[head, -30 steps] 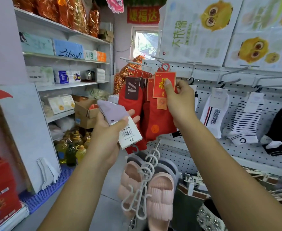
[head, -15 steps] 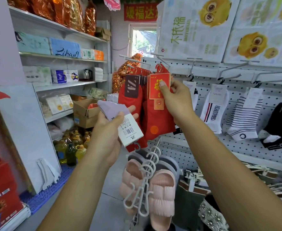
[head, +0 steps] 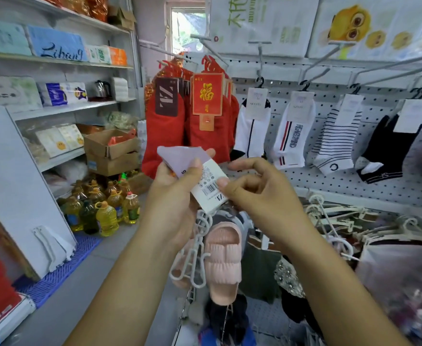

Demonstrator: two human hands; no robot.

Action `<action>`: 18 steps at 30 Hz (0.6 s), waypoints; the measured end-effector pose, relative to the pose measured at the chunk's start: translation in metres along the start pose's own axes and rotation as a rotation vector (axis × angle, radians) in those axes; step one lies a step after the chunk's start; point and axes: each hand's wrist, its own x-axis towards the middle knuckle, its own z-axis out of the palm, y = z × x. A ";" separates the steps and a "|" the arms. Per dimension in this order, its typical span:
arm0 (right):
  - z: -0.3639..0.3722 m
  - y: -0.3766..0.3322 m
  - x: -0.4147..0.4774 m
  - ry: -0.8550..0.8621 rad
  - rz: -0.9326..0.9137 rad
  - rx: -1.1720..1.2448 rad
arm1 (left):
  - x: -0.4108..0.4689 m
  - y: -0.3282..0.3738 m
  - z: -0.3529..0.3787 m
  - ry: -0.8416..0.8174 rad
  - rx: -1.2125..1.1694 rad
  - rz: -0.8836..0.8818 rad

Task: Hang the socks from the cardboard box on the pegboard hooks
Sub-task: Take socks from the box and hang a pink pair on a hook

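My left hand (head: 172, 193) grips a pale lilac pair of socks (head: 180, 157) with a white barcode label (head: 208, 187), held in front of me at chest height. My right hand (head: 260, 193) pinches the lower right edge of that label with thumb and forefinger. Behind them, red socks (head: 205, 131) with a red and gold card hang from a hook on the white pegboard (head: 329, 176). An open cardboard box (head: 110, 144) with something orange inside sits on the left shelf.
White, striped and black socks (head: 290, 131) hang on hooks to the right. Pink slippers (head: 223, 258) on white hangers dangle just below my hands. Oil bottles (head: 105, 216) stand on the floor at left, under stocked shelves (head: 62, 109).
My right hand has let go of the red sock card on the hook and come down to the lilac socks' label. The red socks now hang freely.
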 end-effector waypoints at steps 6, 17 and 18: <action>-0.068 0.008 -0.032 0.209 0.109 0.099 | -0.041 -0.037 0.016 0.223 0.559 0.345; -0.209 0.015 -0.109 0.216 0.293 0.295 | -0.102 -0.108 0.154 -0.278 0.517 0.293; -0.224 0.015 -0.119 0.222 0.281 0.248 | -0.106 -0.114 0.165 -0.246 0.475 0.261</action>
